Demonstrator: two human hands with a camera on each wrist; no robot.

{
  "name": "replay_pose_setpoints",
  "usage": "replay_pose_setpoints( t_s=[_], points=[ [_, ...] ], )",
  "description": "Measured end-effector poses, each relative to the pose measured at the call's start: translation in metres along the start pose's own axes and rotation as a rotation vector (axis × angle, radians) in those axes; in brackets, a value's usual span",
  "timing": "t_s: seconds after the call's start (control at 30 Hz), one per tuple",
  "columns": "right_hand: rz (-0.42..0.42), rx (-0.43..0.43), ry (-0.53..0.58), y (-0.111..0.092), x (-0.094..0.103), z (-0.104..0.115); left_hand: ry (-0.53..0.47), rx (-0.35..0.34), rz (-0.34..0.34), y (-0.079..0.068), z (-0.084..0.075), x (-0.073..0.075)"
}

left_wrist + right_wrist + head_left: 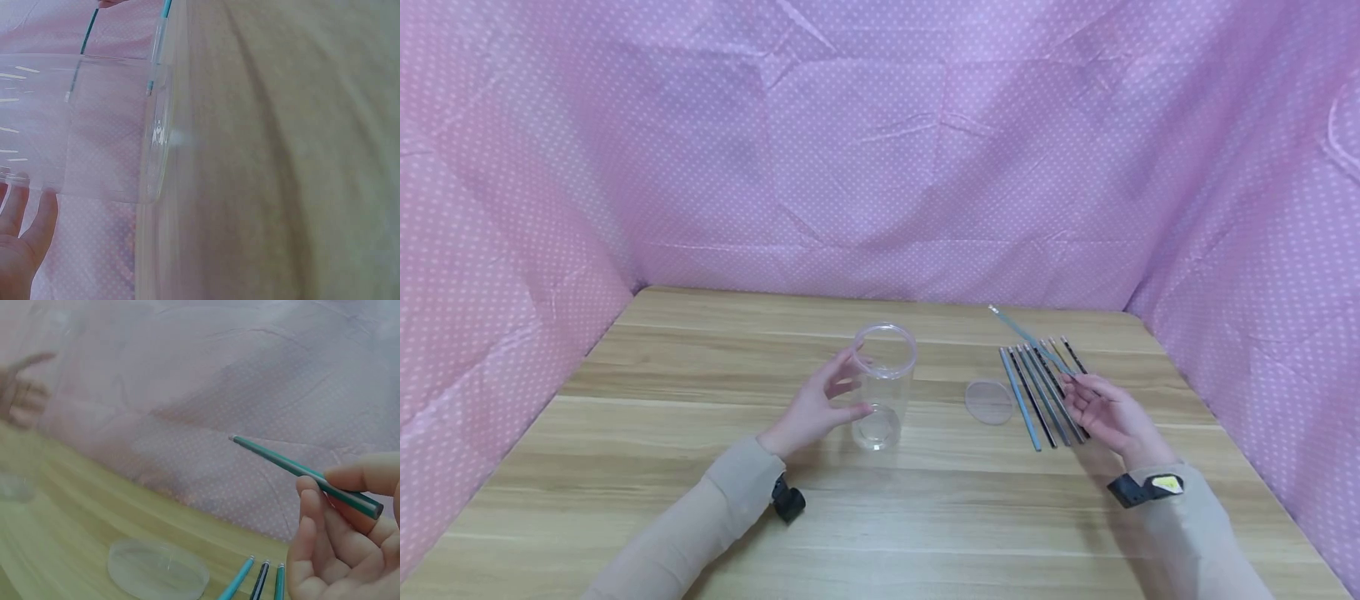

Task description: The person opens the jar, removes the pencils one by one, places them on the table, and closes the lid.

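A tall clear plastic jar (pixel 887 392) stands upright and uncovered near the table's middle. My left hand (pixel 822 407) holds its left side, thumb in front and fingers curving behind; the left wrist view shows fingertips against the wall of the jar (pixel 106 131). Between thumb and fingers, my right hand (pixel 1105 417) pinches a green pencil (pixel 1026 333) near one end. Its silvery end points away, up and to the left, as the pencil (pixel 281 462) also shows in the right wrist view. Below that hand, several blue, black and green pencils (pixel 1028 408) lie in a row.
A round clear lid (pixel 988 402) lies flat between the jar and the row of pencils. The wooden table (pixel 700 358) is bounded behind and at both sides by pink dotted cloth (pixel 880 167).
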State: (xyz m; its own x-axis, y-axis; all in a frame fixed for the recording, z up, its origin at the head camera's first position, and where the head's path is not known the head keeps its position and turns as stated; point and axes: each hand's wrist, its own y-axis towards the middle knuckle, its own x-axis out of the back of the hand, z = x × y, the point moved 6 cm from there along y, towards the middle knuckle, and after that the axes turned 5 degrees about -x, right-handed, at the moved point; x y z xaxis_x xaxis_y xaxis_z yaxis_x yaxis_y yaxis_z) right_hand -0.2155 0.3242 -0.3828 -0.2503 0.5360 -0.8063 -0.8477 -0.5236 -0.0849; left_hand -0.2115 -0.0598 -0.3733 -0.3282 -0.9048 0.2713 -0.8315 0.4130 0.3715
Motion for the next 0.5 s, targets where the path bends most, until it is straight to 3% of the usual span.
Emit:
replay_pose_setpoints(
  t_s=[0.13, 0.27, 0.5],
  points=[
    [-0.044, -0.006, 0.124, -0.006, 0.007, 0.001, 0.002, 0.002, 0.007, -0.001, 0.001, -0.001],
    [-0.066, 0.014, 0.043, -0.008, 0.007, 0.003, 0.008, -0.003, 0.005, 0.000, 0.001, 0.000],
    [-0.133, 0.032, 0.078, -0.013, 0.014, 0.013, 0.017, 0.010, 0.007, 0.000, 0.000, 0.001]
  ],
)
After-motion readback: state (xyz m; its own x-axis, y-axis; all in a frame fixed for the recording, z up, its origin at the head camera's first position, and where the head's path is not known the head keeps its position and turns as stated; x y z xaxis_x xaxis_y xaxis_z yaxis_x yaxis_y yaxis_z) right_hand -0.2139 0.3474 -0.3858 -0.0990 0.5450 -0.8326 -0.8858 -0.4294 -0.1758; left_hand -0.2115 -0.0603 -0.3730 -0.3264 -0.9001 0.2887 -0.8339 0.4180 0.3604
